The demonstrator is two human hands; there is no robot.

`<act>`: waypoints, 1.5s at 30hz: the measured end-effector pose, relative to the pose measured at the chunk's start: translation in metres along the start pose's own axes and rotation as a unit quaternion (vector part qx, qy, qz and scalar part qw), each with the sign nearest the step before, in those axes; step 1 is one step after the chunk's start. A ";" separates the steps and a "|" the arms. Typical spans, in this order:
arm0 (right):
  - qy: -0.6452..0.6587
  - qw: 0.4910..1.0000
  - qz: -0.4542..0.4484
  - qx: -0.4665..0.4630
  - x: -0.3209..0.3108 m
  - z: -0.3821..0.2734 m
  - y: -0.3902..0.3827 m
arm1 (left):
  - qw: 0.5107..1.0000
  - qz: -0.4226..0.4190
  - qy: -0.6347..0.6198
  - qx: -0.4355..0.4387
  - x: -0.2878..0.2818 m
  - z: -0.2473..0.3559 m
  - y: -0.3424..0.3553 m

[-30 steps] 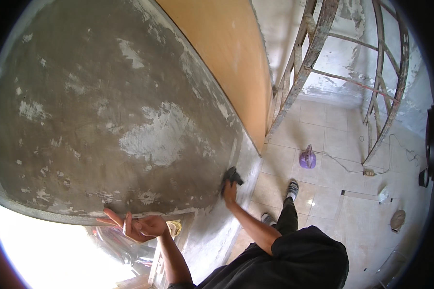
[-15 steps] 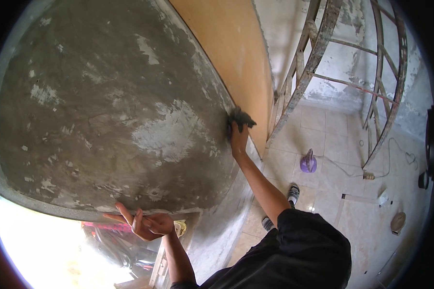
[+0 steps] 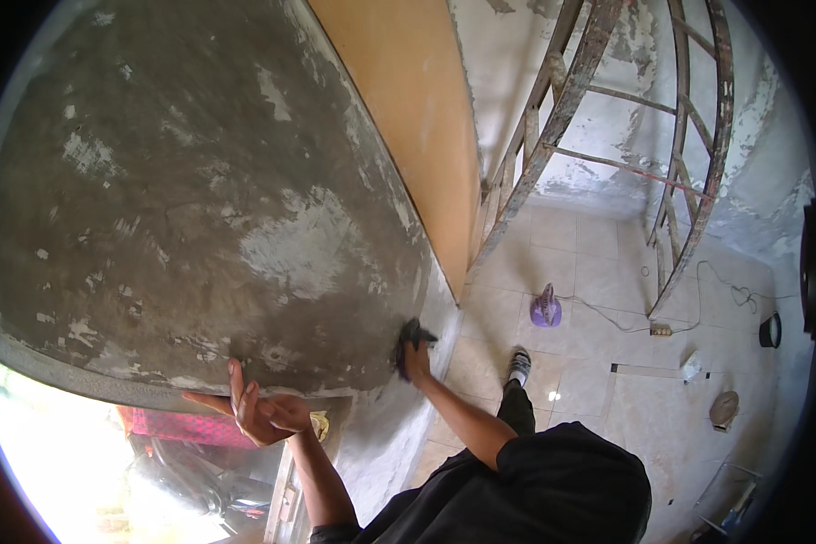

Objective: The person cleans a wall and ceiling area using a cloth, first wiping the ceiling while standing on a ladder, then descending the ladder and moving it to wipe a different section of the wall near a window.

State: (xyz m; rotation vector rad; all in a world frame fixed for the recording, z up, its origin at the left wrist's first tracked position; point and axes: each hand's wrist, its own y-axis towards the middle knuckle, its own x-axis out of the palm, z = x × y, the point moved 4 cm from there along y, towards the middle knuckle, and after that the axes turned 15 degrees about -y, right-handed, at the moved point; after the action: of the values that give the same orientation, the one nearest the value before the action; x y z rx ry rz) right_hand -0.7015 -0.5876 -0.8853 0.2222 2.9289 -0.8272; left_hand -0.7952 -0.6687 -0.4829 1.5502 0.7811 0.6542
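Pressing dark sponge [image 3: 414,337] against grey plaster wall [image 3: 199,199].

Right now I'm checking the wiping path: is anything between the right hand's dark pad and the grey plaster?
Nothing visible: the right hand presses the dark pad straight against the grey plaster, near the orange panel.

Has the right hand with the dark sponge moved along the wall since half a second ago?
Yes. The right hand with the dark sponge has come down the grey plaster wall, away from the orange panel.
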 end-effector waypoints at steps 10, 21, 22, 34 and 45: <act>0.172 0.973 -0.115 0.101 0.050 0.016 -0.127 | 0.997 -0.009 -0.042 -0.068 0.000 -0.005 -0.004; 0.229 0.968 -0.033 -0.094 -0.037 -0.151 -0.113 | 0.997 -0.066 -0.031 -0.037 -0.003 -0.007 -0.003; 0.231 0.968 -0.032 -0.090 -0.039 -0.159 -0.103 | 0.998 -0.046 -0.021 -0.030 -0.002 -0.004 0.000; 0.112 0.983 0.098 -0.104 -0.019 -0.067 0.107 | 0.995 0.032 -0.061 -0.073 -0.002 -0.006 -0.025; -0.032 0.998 0.043 0.037 0.008 0.025 0.075 | 0.996 0.001 -0.027 -0.089 -0.004 -0.004 -0.020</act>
State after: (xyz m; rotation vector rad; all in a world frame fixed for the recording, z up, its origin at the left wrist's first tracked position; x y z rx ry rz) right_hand -0.6959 -0.5373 -0.9461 0.3201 2.8109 -0.9117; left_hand -0.8037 -0.6684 -0.5026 1.4003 0.6623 0.6622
